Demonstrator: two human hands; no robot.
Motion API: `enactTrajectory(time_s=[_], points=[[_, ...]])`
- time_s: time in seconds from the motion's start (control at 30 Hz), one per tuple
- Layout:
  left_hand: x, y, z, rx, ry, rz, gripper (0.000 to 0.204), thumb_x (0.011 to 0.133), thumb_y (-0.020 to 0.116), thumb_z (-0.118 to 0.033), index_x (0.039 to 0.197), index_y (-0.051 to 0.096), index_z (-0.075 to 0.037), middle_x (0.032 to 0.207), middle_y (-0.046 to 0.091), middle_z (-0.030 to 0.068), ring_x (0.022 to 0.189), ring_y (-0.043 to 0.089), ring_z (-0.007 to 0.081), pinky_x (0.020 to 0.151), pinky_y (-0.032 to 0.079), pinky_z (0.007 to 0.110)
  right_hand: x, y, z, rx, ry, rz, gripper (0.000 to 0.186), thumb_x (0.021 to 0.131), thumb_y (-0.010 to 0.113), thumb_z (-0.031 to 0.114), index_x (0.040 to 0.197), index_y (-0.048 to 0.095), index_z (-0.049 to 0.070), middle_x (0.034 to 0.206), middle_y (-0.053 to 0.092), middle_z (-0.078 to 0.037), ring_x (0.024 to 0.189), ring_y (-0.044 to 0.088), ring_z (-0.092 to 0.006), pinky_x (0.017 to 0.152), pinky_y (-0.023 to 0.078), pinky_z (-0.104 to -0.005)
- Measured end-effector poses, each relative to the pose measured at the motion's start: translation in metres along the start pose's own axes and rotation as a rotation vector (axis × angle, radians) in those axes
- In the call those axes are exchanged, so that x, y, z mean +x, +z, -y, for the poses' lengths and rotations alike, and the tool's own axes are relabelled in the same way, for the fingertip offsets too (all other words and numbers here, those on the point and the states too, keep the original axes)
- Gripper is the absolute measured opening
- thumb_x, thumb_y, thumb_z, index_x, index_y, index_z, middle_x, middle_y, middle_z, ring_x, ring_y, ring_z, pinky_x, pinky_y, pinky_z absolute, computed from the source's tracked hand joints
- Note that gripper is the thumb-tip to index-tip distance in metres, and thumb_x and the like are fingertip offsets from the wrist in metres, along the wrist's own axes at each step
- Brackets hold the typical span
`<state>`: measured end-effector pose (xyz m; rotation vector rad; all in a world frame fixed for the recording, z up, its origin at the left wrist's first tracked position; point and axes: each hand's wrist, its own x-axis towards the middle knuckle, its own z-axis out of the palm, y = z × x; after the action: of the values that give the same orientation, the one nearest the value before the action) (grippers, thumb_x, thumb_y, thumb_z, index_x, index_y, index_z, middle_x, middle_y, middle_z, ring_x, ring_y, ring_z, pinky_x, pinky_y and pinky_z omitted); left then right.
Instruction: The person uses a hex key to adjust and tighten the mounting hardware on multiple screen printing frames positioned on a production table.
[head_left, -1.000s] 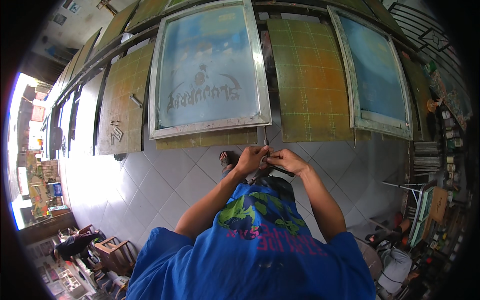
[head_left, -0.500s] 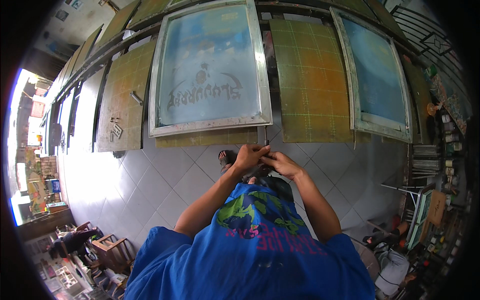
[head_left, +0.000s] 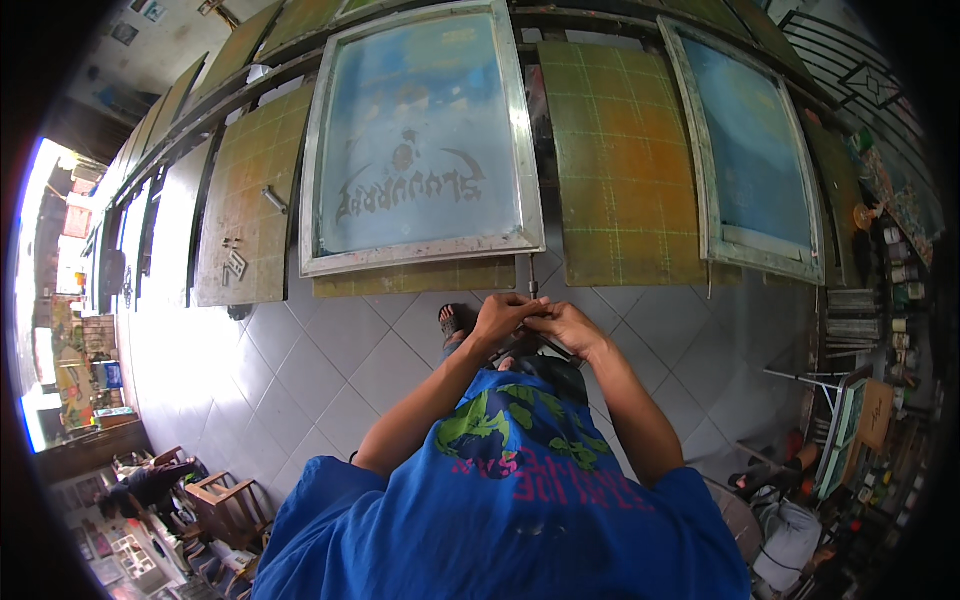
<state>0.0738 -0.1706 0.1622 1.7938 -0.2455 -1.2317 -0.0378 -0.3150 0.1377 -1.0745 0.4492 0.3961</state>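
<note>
My left hand point(head_left: 502, 320) and my right hand point(head_left: 565, 323) meet just beyond my blue shirt, closed around a metal rod fitting point(head_left: 533, 284) with dark parts. The rod juts toward me from below the near edge of a metal-framed screen point(head_left: 420, 263), whose pale blue mesh bears a dark design. A black bar slants down to the right under my right hand; the exact grip is hidden by my fingers. Behind the screen's lower edge lies a greenish board point(head_left: 410, 281).
A gridded board point(head_left: 620, 160) and a second screen point(head_left: 755, 140) stand to the right. On the left board point(head_left: 250, 150) rest metal pieces point(head_left: 233, 265). My sandalled foot point(head_left: 450, 320) is on the tiled floor point(head_left: 340, 370). Folded metal stands point(head_left: 845, 420) and a chair point(head_left: 225, 500) flank me.
My fingers have shifted slightly around the fitting; my right hand now covers more of its lower part. The screens and boards have stayed in place.
</note>
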Motion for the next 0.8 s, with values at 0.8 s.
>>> enactTrajectory(time_s=[0.8], points=[[0.017,-0.006,0.024,0.025,0.113,0.029,0.053,0.094,0.067,-0.047,0.109,0.072,0.003,0.088,0.071,0.01,0.081,0.064,0.0151,0.073,0.051,0.03,0.001,0.003,-0.007,-0.085,0.005,-0.096,0.027,0.096,0.068,0.018,0.114,0.067,-0.003,0.101,0.073,-0.009,0.09,0.07,-0.0157,0.09,0.053,-0.0284]])
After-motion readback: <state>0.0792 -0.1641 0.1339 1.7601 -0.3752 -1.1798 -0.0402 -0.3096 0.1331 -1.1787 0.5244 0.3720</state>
